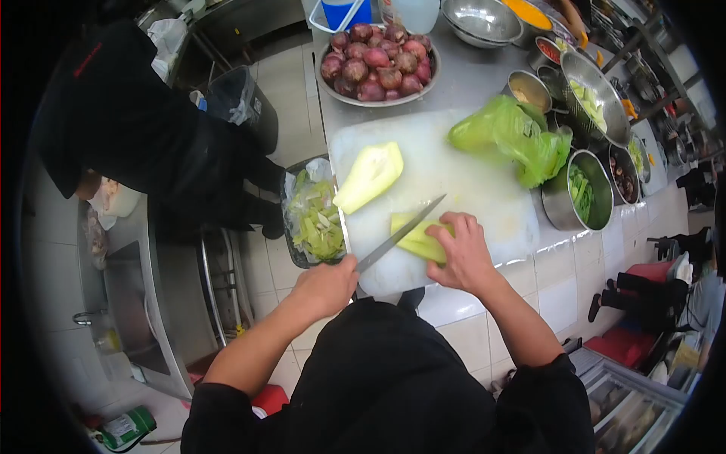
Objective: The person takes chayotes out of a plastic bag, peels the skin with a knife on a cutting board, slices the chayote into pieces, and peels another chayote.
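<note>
Near the front edge of the cutting board (pixel 437 168), bare surface beyond, a knife (pixel 401 234) is gripped by the closed left hand (pixel 328 287), a vegetable piece (pixel 417 244) by the half-curled right hand (pixel 464 256)

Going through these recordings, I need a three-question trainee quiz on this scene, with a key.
1. Which hand grips the knife?
2. True or false: the right hand touches a pale green vegetable piece.
3. What fills the metal bowl beyond the cutting board? A) carrots; B) red onions; C) tomatoes.

Key: 1. The left hand. 2. True. 3. B.
</note>
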A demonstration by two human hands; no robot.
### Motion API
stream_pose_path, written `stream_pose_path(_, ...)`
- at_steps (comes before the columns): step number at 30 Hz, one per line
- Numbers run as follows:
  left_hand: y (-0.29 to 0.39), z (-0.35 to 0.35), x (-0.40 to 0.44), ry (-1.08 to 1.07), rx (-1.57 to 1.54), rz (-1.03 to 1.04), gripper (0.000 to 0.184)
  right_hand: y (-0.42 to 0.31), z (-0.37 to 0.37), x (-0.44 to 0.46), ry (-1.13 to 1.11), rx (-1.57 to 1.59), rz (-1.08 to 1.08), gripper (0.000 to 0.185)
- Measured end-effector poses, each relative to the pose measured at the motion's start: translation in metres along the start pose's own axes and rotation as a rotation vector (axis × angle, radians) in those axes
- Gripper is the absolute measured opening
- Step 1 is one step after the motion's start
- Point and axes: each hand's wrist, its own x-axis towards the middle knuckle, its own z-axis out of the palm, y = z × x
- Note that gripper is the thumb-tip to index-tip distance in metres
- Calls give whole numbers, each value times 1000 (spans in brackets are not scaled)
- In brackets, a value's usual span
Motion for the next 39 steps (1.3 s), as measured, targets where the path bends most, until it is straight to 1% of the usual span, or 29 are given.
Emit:
stream_pose_path(1,-1,-1,4,25,-14,37,28,-3,3,-1,6,-24,19,56)
stream_pose_path(2,8,-9,5,39,-36,-9,27,-9,7,0,32,-53,97,58)
stream_pose_path(4,14,-20,3,88,-43,-37,25,-27,17,8,90,-113,248,60)
stream_pose_path(5,17,-25,-1,115,-46,-54,24,-36,20,14,84,-85,332,61)
stream_pose_path(7,29,-37,-23,78,-1,-57,23,-47,23,23,70,-21,500,62)
stream_pose_path(11,25,-31,-53,72,78,-17,21,-50,7,29,-65,13,492,62)
stream_pose_path(14,19,-30,-68,60,109,-33,20,-48,-1,34,-179,2,469,63)
stream_pose_path(17,21,-18,-47,7,47,-117,18,-49,-3,35,-219,8,467,64)
stream_pose_path(19,22,-5,-14,3,57,-94,20,-50,-4,35,-195,15,455,65)
stream_pose_path(22,17,-13,8,14,74,-62,22,-52,-3,30,-155,-12,433,65)
stream_pose_path(25,22,-30,0,47,110,-51,21,-30,-2,28,-126,-28,253,65)
stream_pose_path(27,21,-39,-17,103,110,-6,20,2,-9,25,-116,-74,81,64)
stream_pose_path(28,26,-44,-24,81,150,-18,20,13,-12,24,-108,-99,-6,63)
stream_pose_path(31,31,-49,-39,36,242,-29,19,6,-32,22,-141,61,165,59)
stream_pose_path(34,26,-48,-43,1,264,-10,19,1,-26,23,-140,139,262,55)
stream_pose_path(36,22,-48,-39,-36,261,-31,20,6,-22,23,-122,141,226,58)
stream_pose_path(39,5,-16,10,44,174,100,22,7,-13,17,-108,132,202,59)
